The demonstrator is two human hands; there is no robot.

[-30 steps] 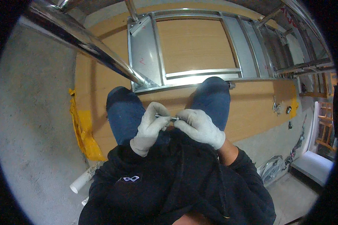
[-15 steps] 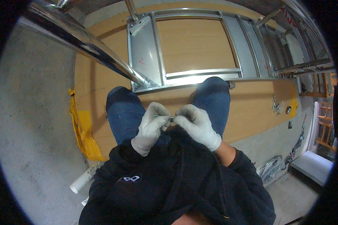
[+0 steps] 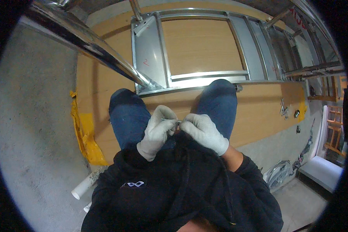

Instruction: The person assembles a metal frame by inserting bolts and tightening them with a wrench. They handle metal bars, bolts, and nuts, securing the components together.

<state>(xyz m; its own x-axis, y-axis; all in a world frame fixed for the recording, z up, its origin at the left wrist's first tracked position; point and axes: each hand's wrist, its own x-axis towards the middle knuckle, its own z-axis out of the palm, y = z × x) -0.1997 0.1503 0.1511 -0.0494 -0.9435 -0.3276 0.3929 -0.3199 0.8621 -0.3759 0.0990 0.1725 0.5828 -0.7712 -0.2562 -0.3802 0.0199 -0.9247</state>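
Both my hands wear white knit gloves and meet in front of my lap, between my knees. My left hand [image 3: 157, 132] is closed, thumb and fingers pinching a small thin metal piece [image 3: 178, 121], mostly hidden by the gloves. From the other side my right hand [image 3: 203, 132] pinches the end of the same piece. Whether it is a bolt, I cannot make out. Beyond my knees a metal frame [image 3: 209, 80] with sheet panels lies flat on a large brown board [image 3: 259, 116].
Shiny round posts [image 3: 104, 56] rise from the frame. Several loose bolts [image 3: 284, 109] and a small round metal part [image 3: 296, 113] lie at the right. Torn yellow tape [image 3: 89, 143] marks the left edge. A white pipe [image 3: 84, 186] lies by the concrete wall [image 3: 36, 108].
My hands stay together on the small metal piece. The left hand has shifted slightly to the right, and the fingers have moved a little around the piece.
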